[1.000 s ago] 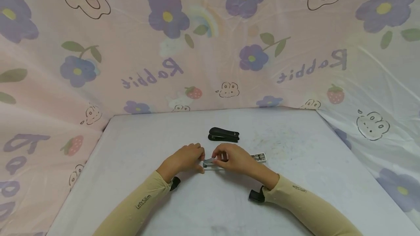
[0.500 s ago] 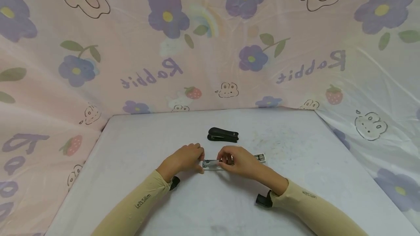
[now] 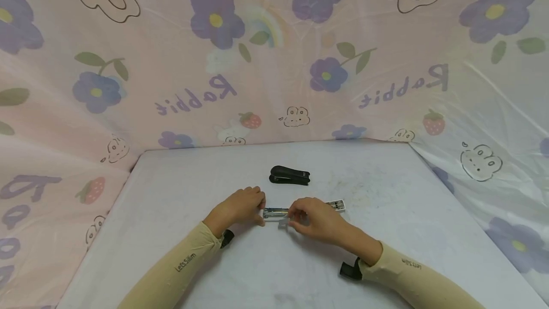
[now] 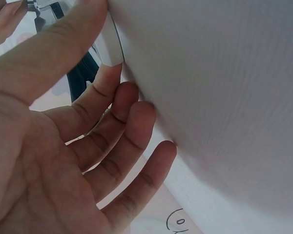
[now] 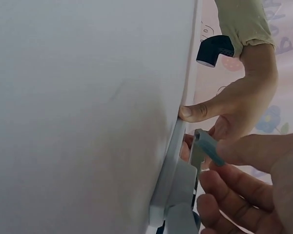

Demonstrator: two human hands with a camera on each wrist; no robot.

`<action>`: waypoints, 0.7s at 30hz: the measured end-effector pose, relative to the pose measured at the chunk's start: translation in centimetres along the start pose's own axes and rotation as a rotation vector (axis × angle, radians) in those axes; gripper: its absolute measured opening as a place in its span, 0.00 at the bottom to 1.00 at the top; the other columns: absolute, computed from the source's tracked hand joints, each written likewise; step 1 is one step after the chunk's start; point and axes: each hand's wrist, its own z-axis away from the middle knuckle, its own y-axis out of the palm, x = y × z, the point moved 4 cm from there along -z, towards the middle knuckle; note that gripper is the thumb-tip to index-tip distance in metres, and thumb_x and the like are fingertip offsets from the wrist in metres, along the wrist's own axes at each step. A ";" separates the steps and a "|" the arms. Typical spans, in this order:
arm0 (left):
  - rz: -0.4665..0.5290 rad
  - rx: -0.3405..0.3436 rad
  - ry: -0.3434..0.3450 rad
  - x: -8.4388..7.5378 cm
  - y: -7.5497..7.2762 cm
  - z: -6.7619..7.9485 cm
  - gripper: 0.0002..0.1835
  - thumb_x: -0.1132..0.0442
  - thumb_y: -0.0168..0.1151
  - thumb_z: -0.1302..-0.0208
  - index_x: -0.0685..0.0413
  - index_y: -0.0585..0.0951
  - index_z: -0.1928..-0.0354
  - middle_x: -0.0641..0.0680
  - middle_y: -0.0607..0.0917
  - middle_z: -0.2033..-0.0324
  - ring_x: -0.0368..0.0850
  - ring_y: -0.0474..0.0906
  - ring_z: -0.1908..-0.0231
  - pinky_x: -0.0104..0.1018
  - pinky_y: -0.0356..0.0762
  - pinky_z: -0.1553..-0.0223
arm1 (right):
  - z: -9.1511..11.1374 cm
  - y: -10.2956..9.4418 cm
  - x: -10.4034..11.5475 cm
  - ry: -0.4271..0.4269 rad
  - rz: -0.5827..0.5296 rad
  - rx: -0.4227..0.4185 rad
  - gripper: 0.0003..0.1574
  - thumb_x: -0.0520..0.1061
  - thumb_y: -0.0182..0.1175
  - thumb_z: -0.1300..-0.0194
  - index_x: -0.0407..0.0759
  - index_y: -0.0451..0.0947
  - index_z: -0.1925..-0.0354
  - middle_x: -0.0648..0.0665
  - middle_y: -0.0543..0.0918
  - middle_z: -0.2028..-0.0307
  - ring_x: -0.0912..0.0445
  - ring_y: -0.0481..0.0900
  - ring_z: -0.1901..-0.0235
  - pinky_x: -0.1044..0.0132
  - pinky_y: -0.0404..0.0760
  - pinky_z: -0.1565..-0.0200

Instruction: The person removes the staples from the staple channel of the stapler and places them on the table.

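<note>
The right hand's (image 3: 319, 219) thumb and forefinger were pinched on a small grey strip (image 3: 283, 223), its other fingers curled behind them. The strip stuck out toward the left hand (image 3: 240, 206), by the front side of a white stapler (image 3: 274, 214); whether it touched the stapler could not be told. The left hand's thumb and forefinger were clamped on the stapler's left end, while its remaining fingers were loosely bent, their tips close to the counter (image 3: 193, 170). The stapler lay opened out near the middle of the counter, roughly in line with the back edge, its right end angled slightly toward that edge. A metal channel ran along its left part; the right hand hid its middle, and the far end showed beyond the knuckles. Between the stapler and the counter's back edge lay a black stapler (image 3: 289, 175), well apart from both hands. Beige sleeves (image 3: 169, 271) with dark lettering covered the forearms, which came in over the counter's front, and a black fitting (image 3: 351, 269) showed at each cuff. Past the back and side edges hung a pale pink cloth (image 3: 257, 75), printed with purple flowers, rabbits and strawberries.
</note>
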 end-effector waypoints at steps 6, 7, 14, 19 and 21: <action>-0.003 0.005 -0.001 0.0 0.0 0.0 0.22 0.51 0.85 0.43 0.50 0.77 0.63 0.46 0.73 0.64 0.44 0.68 0.62 0.44 0.73 0.56 | 0.0 0.2 0.1 -0.020 0.012 -0.006 0.07 0.43 0.75 0.31 0.47 0.86 0.57 0.59 0.84 0.65 0.61 0.81 0.66 0.69 0.81 0.61; -0.004 0.006 -0.001 0.0 0.0 0.0 0.22 0.51 0.84 0.43 0.50 0.77 0.63 0.46 0.73 0.64 0.44 0.68 0.62 0.44 0.73 0.56 | 0.0 0.2 0.1 -0.024 0.012 -0.007 0.07 0.43 0.75 0.31 0.46 0.85 0.58 0.59 0.84 0.66 0.62 0.81 0.66 0.68 0.81 0.61; -0.002 0.009 0.000 0.1 0.1 0.0 0.22 0.50 0.84 0.43 0.50 0.77 0.63 0.46 0.73 0.64 0.44 0.67 0.62 0.45 0.73 0.56 | 0.0 0.2 0.1 -0.064 0.043 -0.013 0.09 0.43 0.76 0.34 0.48 0.85 0.59 0.60 0.83 0.68 0.64 0.81 0.67 0.61 0.81 0.54; -0.003 0.010 -0.001 0.1 0.2 -0.1 0.22 0.50 0.84 0.43 0.49 0.78 0.63 0.46 0.73 0.64 0.44 0.67 0.62 0.45 0.73 0.56 | 0.0 0.3 0.2 -0.072 0.081 -0.001 0.10 0.44 0.77 0.35 0.49 0.85 0.58 0.59 0.84 0.66 0.65 0.80 0.66 0.61 0.80 0.54; 0.000 0.009 -0.002 0.2 0.2 -0.1 0.22 0.50 0.84 0.43 0.49 0.78 0.63 0.46 0.73 0.64 0.44 0.68 0.62 0.44 0.73 0.56 | 0.0 0.4 0.2 -0.081 0.110 0.006 0.10 0.44 0.77 0.35 0.49 0.86 0.58 0.59 0.84 0.66 0.65 0.80 0.65 0.62 0.79 0.55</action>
